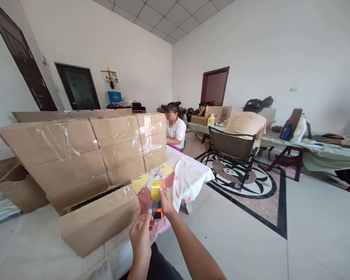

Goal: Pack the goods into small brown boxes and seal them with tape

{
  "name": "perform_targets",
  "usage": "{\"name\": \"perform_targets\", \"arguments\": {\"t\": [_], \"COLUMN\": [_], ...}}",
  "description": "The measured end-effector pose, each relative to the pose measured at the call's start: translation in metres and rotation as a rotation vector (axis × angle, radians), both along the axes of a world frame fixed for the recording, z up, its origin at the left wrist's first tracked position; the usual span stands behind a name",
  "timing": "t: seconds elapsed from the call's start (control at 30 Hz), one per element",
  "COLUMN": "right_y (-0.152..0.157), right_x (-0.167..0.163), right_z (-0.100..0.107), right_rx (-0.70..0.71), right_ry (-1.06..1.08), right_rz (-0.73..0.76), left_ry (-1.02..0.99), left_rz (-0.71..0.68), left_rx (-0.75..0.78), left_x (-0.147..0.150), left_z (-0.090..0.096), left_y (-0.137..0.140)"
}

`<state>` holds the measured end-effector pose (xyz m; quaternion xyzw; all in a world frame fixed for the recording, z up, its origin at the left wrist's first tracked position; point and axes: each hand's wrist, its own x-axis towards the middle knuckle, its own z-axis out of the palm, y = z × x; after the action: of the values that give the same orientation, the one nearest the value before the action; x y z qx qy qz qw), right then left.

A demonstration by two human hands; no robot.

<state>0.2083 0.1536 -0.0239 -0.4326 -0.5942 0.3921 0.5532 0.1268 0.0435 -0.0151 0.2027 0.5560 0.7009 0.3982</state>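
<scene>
My right hand (167, 202) is closed around an orange-framed tape dispenser (158, 213), which carries a yellow roll of packing tape (156, 190). Just below and to the left, my left hand (141, 229) has its thumb and fingers drawn together at the dispenser's lower end; what they pinch is too small to make out. To the left of both hands an open-topped cardboard box (102, 221) lies at the table's near edge. Behind it rises a stack of taped cardboard boxes (119, 144).
Yellow sheets (141, 182) with small items lie on the table beyond my hands, on a white cloth (189, 171). A person in white (177, 130) sits past the stack. Another person sits in a chair (231, 144) to the right, by a long table (323, 151) with bottles.
</scene>
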Motion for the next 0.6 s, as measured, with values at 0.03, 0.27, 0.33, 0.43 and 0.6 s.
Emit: {"name": "perform_targets", "arguments": {"t": [0.03,0.27,0.33,0.43,0.6], "right_y": [-0.006,-0.038,-0.042,-0.048,-0.059], "right_x": [0.002,0.011,0.014,0.022,0.038], "right_z": [0.002,0.015,0.017,0.019,0.028], "right_rx": [0.009,0.106,0.115,0.125,0.175], "right_ry": [0.018,0.017,0.011,0.056,0.045], "right_rz": [-0.007,-0.035,-0.048,-0.074,-0.035], "left_ry": [0.006,0.080,0.111,0.104,0.044], "left_rz": [-0.002,-0.091,-0.156,-0.216,-0.336], "left_rx": [-0.005,-0.006,-0.037,-0.083,-0.171], "left_x": [0.000,0.015,0.016,0.014,0.008], "left_z": [0.002,0.026,0.026,0.017,-0.003], "left_y": [-0.006,-0.043,-0.046,-0.046,-0.042]}}
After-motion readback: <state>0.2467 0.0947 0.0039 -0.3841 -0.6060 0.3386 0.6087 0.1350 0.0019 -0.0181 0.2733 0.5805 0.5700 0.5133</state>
